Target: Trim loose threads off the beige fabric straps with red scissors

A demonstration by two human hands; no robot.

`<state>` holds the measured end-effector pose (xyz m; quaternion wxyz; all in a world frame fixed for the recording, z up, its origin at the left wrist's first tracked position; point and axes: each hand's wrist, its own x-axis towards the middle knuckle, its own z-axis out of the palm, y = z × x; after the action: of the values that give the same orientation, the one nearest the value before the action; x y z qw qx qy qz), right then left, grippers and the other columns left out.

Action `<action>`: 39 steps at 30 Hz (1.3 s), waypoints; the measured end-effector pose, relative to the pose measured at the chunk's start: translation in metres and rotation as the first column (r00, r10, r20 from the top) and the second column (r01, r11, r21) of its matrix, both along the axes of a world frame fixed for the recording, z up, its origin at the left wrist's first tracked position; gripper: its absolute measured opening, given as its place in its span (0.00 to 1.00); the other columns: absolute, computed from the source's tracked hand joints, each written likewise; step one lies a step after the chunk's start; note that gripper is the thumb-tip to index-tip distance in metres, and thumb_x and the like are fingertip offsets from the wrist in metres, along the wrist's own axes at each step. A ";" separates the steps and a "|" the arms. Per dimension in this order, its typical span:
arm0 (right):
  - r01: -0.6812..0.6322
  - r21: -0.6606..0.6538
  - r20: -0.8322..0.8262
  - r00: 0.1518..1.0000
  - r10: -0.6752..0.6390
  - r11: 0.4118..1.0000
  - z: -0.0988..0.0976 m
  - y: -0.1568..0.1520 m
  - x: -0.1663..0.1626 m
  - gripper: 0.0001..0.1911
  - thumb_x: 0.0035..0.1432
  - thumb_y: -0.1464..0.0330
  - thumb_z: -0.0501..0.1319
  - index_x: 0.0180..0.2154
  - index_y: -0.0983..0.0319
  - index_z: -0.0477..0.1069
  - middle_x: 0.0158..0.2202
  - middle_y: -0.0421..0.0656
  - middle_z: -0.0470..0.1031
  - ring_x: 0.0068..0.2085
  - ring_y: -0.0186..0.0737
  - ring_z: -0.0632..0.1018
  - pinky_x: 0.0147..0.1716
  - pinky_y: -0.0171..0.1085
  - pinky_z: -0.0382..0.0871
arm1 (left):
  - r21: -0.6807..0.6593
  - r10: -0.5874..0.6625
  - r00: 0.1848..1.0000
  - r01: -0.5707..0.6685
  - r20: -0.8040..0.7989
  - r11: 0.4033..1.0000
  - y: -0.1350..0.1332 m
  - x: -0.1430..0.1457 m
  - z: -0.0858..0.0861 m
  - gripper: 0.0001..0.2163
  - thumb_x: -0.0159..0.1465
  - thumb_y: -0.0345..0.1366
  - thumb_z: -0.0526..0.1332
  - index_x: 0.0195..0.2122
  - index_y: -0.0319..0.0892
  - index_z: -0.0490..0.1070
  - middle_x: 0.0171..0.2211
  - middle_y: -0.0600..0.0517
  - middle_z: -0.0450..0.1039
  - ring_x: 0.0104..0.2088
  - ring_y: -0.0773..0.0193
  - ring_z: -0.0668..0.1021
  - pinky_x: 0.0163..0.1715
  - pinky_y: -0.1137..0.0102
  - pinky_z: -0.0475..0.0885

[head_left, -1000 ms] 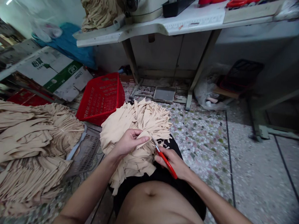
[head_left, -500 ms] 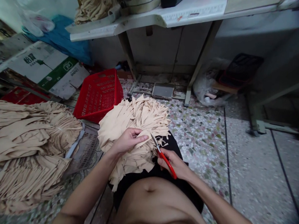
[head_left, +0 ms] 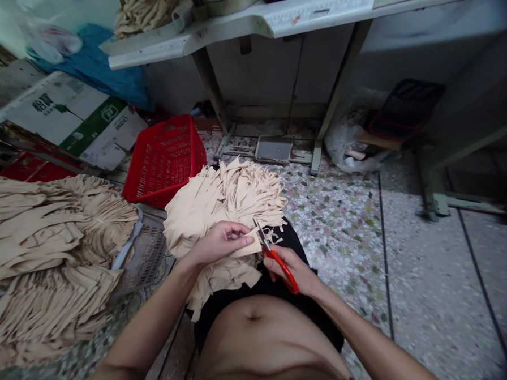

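On my lap lies a heap of beige fabric pieces [head_left: 202, 201], fanned out with many loose ends. My left hand [head_left: 223, 242] pinches one beige fabric piece [head_left: 250, 245] between thumb and fingers. Red-handled scissors [head_left: 285, 269] sit in my right hand [head_left: 295, 271], fingers wrapped around the handles. The blades [head_left: 261, 234] are parted and lie at the right edge of the held piece. Small fabric scraps [head_left: 273, 235] rest on the black cloth over my thigh, just beyond the blades.
A red plastic basket [head_left: 147, 162] stands on the floor beyond my lap. To the left, a grey crate [head_left: 145, 258] is heaped with beige fabric bundles [head_left: 64, 231]. Ahead is a white sewing table [head_left: 305, 20] above a foot pedal [head_left: 274, 148]. A printed carton [head_left: 70, 115] sits back left.
The scissor blades have opened wider, next to the fabric edge. My left hand has shifted slightly right with the piece, which now shows flatter. The whole view has moved a little.
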<state>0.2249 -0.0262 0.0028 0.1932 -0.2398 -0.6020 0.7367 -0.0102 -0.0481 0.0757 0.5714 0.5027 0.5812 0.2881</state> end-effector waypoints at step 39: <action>0.468 -0.037 0.094 0.881 -0.464 0.883 0.001 0.013 -0.017 0.23 0.51 0.53 0.75 0.26 0.60 0.66 0.17 0.35 0.69 0.19 0.33 0.68 0.20 0.32 0.60 | -0.040 -0.015 0.996 0.012 -0.085 0.999 -0.026 -0.067 0.017 0.18 0.66 0.48 0.66 0.44 0.36 0.78 0.33 0.45 0.81 0.31 0.62 0.81 0.32 0.72 0.75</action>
<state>0.2079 -0.0132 0.0041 0.3326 -0.4131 -0.5124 0.6754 -0.0773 -0.0743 0.0932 0.5578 0.5070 0.6073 0.2511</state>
